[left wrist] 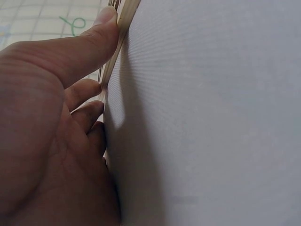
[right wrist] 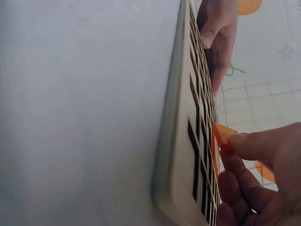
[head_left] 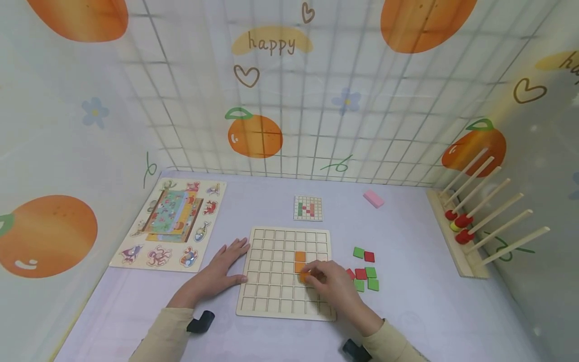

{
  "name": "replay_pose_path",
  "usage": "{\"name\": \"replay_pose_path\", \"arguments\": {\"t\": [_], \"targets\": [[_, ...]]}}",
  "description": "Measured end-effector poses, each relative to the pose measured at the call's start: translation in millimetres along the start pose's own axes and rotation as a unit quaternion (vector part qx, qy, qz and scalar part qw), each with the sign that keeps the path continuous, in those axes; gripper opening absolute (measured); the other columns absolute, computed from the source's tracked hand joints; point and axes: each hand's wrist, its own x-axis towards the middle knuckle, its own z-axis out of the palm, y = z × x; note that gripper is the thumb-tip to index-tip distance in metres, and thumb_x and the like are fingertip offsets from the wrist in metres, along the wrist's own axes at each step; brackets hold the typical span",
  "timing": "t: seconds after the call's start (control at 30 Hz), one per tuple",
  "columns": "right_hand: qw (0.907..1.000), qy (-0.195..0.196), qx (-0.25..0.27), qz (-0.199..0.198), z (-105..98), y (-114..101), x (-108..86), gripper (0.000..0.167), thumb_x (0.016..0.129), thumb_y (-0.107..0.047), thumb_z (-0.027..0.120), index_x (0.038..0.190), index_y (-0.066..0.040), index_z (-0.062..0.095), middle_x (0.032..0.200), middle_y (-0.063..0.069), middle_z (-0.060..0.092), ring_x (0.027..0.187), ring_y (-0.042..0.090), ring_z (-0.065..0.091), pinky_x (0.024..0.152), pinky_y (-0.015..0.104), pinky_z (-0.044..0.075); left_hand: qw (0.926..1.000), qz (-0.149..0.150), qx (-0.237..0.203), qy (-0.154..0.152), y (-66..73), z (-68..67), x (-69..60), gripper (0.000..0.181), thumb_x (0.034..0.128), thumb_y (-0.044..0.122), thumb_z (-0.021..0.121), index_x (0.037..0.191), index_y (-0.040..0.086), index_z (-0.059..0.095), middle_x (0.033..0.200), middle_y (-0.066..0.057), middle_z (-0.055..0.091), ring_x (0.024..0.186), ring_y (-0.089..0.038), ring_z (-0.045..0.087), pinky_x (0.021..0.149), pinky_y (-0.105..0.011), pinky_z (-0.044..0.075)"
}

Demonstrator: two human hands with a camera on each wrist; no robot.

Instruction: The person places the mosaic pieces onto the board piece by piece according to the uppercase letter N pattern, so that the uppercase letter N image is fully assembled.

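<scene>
A wooden grid board (head_left: 267,281) lies flat on the table, with two orange square tiles (head_left: 300,262) set one below the other in its cells. Just beneath them my right hand (head_left: 332,284) pinches another orange tile (right wrist: 223,136) between thumb and finger. In the right wrist view that tile is tilted against the board's surface. My left hand (head_left: 216,271) rests at the board's left edge, fingers spread and straight, the thumb (left wrist: 106,16) touching the rim. Loose green and red tiles (head_left: 360,274) lie right of the board, some partly hidden behind my right hand.
Behind the board lies a small pattern card (head_left: 308,208) with green and red squares. A pink block (head_left: 373,198) is at the back right. A wooden peg rack (head_left: 466,251) with several beads stands far right. On the left lies a sea-animal puzzle board (head_left: 158,256).
</scene>
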Motion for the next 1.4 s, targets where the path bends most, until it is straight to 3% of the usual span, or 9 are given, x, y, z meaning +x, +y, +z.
{"name": "replay_pose_path", "arguments": {"t": [0.37, 0.6, 1.1, 1.4], "targets": [[0.9995, -0.006, -0.023, -0.020, 13, -6, -1.5, 0.014, 0.091, -0.022, 0.078, 0.104, -0.028, 0.077, 0.089, -0.022, 0.066, 0.081, 0.005, 0.052, 0.069, 0.021, 0.052, 1.0000, 0.000, 0.001, -0.001, 0.2, -0.3, -0.6, 0.084, 0.0911, 0.034, 0.076, 0.159, 0.008, 0.034, 0.169, -0.009, 0.021, 0.156, -0.031, 0.011, 0.128, -0.051, 0.003], [0.9978, 0.005, -0.064, -0.017, 15, -5, -1.3, 0.015, 0.088, -0.023, 0.081, 0.101, -0.029, 0.077, 0.091, -0.016, 0.058, 0.080, 0.006, 0.046, 0.062, 0.019, 0.044, 1.0000, 0.002, 0.002, 0.000, 1.2, -0.4, -0.2, 0.084, 0.0908, 0.032, 0.076, 0.159, 0.007, 0.034, 0.169, -0.010, 0.021, 0.156, -0.032, 0.011, 0.128, -0.052, 0.003], [0.9965, 0.013, -0.078, -0.026, 14, -6, -2.1, 0.021, 0.086, -0.024, 0.084, 0.106, -0.026, 0.081, 0.090, -0.013, 0.059, 0.078, 0.006, 0.044, 0.058, 0.019, 0.038, 1.0000, 0.005, 0.006, -0.001, -4.8, 2.3, 1.6, 0.085, 0.0910, 0.036, 0.076, 0.159, 0.007, 0.034, 0.169, -0.010, 0.021, 0.156, -0.033, 0.011, 0.128, -0.053, 0.004], [0.9966, 0.015, -0.079, -0.018, 11, -3, -3.2, 0.017, 0.087, -0.027, 0.083, 0.104, -0.029, 0.080, 0.093, -0.014, 0.062, 0.082, 0.007, 0.047, 0.061, 0.019, 0.042, 1.0000, 0.005, 0.006, -0.003, -6.2, 3.2, 2.4, 0.085, 0.0908, 0.038, 0.075, 0.159, 0.008, 0.034, 0.169, -0.009, 0.021, 0.156, -0.033, 0.011, 0.128, -0.053, 0.004]]}}
